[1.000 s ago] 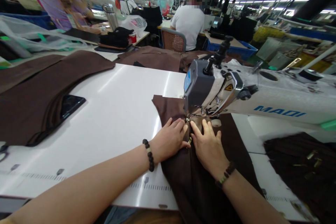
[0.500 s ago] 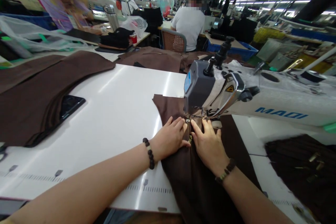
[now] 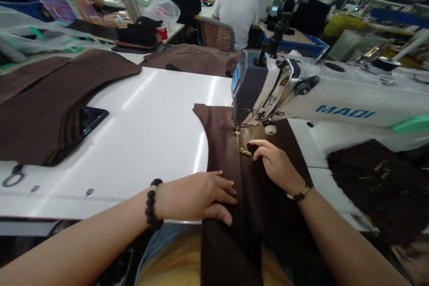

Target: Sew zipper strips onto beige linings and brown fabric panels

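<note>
A dark brown cloth piece [image 3: 219,143] with a zipper [image 3: 241,174] down its middle lies under the head of the sewing machine [image 3: 248,85]. The brass zipper pull [image 3: 245,152] sticks out to the right, just below the presser foot [image 3: 237,132]. My left hand [image 3: 204,196] rests flat on the cloth left of the zipper, fingers stretched out and lower than the pull. My right hand [image 3: 275,163] is beside the pull, its index finger extended over the cloth and the other fingers curled; nothing shows in it.
Stacked brown cloth pieces [image 3: 50,103] lie on the left over a dark phone-like object [image 3: 92,119]. More dark cloth with brass pulls [image 3: 378,183] lies at the right. Beyond the white table [image 3: 161,111], a person in a white shirt [image 3: 236,11] sits on a chair [image 3: 217,35].
My left hand has slid down the cloth towards me. My right hand has drawn back from the presser foot to the right. The zipper pull now points right, and the view has tilted down.
</note>
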Demonstrator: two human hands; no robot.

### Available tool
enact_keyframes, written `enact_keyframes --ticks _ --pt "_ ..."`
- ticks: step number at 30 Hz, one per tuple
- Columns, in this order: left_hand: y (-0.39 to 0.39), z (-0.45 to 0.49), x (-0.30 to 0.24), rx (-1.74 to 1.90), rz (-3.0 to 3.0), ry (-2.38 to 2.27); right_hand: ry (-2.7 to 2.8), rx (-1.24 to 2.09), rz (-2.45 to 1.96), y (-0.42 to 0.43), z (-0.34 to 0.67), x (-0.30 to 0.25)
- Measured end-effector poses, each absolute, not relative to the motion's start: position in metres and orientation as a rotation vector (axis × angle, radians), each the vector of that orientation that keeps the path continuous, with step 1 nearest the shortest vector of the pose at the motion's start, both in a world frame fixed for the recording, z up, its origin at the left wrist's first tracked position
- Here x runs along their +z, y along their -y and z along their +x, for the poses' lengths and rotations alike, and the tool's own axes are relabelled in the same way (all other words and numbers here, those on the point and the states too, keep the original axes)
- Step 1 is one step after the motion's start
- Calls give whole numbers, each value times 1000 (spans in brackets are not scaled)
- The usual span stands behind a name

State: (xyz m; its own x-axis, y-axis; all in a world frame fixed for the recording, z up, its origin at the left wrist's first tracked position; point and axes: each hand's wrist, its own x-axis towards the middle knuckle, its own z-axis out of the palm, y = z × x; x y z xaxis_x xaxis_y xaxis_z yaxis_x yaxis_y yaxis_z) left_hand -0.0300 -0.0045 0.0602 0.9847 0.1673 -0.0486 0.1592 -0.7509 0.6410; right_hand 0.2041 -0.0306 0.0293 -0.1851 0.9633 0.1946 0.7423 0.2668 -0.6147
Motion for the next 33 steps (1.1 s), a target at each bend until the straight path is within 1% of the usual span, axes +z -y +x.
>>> enact_keyframes --ticks 2,5,7,9,12,15,27,33 --pt "15 -38 62 13 2369 -196 2039 520 -1533 59 203 37" --pt "23 -47 57 45 2340 -209 2394 529 -1404 109 196 42" --pt "24 -50 53 60 2333 -207 2594 364 -1339 136 191 38" --pt "23 -51 50 72 2335 -194 2639 136 -1342 153 186 27" --pt "23 -53 48 83 2351 -185 2497 -163 -1391 161 177 10" --pt "25 -58 47 79 2385 -190 2349 -307 -1403 161 168 0" --pt "35 -82 44 -39 2645 -129 2291 -254 -1406 170 162 -7" --pt "45 -85 28 108 2926 -137 2384 -209 -1441 172 164 -4"
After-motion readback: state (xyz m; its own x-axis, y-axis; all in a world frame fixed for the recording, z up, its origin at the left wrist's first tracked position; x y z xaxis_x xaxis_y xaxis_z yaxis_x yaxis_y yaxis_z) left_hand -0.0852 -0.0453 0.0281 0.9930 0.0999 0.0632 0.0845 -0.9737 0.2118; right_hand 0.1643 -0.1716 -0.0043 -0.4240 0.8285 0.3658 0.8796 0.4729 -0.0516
